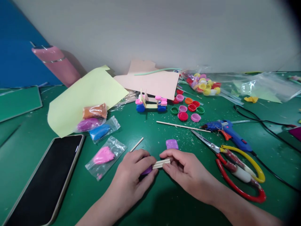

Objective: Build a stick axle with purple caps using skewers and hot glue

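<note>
Between my hands lies a short bundle of pale wooden sticks point(161, 164), side by side. My left hand point(134, 172) is closed around their left end and a purple clay piece point(147, 170), mostly hidden by the fingers. With thumb and fingertips, my right hand point(188, 171) pinches the sticks' right end. Just beyond the right fingers sits a purple clay block point(172, 144). A loose short stick point(136, 144) pokes out behind my left hand. Farther back stands a small stick-built car point(151, 105) with blue wheels and pink parts.
Large scissors point(235, 169) and a blue glue gun point(228, 131) lie at right, near a long stick point(183, 126). Bottle caps point(182, 116) are scattered behind. At left are a phone point(47, 182), a pink clay bag point(104, 155), paper point(82, 91) and a pink bottle point(57, 64).
</note>
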Demonstrator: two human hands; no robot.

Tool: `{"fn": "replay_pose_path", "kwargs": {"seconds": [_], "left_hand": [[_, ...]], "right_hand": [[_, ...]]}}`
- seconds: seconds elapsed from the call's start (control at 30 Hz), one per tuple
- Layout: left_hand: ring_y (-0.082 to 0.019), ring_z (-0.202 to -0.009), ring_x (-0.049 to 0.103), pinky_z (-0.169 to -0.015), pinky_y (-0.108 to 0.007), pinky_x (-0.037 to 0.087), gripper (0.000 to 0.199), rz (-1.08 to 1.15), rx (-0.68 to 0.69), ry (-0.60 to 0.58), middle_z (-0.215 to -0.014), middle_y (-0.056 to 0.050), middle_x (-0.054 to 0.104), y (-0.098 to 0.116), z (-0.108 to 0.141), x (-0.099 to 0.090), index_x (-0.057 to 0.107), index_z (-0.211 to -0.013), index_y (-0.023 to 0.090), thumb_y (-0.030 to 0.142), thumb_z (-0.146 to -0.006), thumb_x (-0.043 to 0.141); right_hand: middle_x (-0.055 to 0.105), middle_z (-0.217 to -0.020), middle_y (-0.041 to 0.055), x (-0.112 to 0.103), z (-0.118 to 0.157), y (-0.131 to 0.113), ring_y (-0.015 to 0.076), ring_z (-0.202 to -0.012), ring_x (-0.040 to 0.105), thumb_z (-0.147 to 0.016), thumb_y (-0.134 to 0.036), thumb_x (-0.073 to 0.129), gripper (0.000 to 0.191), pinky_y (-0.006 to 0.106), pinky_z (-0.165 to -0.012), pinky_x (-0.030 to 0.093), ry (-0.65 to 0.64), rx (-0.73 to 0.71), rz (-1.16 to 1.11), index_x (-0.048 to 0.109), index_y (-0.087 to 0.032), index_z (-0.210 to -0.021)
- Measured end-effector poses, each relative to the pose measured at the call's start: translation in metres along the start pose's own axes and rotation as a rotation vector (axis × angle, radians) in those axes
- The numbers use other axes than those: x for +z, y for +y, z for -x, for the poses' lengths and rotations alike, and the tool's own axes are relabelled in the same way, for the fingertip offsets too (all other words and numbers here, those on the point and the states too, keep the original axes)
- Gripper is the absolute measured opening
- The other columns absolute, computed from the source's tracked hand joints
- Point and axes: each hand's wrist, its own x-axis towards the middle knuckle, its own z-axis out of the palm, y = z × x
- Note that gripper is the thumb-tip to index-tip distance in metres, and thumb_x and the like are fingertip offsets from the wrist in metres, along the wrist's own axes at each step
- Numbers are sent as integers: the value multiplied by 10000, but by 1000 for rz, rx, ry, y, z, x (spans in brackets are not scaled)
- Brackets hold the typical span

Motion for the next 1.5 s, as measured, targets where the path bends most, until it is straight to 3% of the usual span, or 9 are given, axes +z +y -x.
{"fn": "replay_pose_path", "kwargs": {"seconds": [0.37, 0.57, 1.13, 1.5], "left_hand": [[-180, -762, 575, -666, -313, 466, 128, 3, 20, -21, -828, -45, 593, -1, 2, -1, 609, -889, 210, 186, -807, 513], [-210, -850, 582, -726, -341, 488, 270, -34, 21, 4, -928, -71, 626, -6, 6, -1, 524, -1042, 190, 209, -778, 579], [-158, -854, 592, -741, -246, 498, 256, 122, -19, 31, -916, -40, 616, -4, 5, -5, 554, -976, 196, 168, -733, 633], [-177, -876, 573, -741, -270, 491, 231, -17, -41, 47, -984, -54, 535, -9, 9, -5, 556, -999, 207, 206, -770, 583]], "right_hand": [[554, -767, -7, 2, -2, 3, 106, -623, 485, -861, -270, 491, 148, 203, -554, 364, 70, -223, 255, 603, -220, -944], [540, -741, -15, 0, 0, 4, 100, -602, 479, -854, -253, 509, 148, 198, -545, 362, 80, -212, 232, 602, -211, -961], [523, -716, -14, 2, 1, 7, 88, -560, 463, -842, -287, 525, 174, 181, -510, 361, 137, -221, 141, 621, -200, -958], [559, -731, -5, 0, -1, 8, 101, -575, 494, -845, -260, 517, 181, 193, -529, 385, 133, -228, 244, 616, -193, -981]]}}
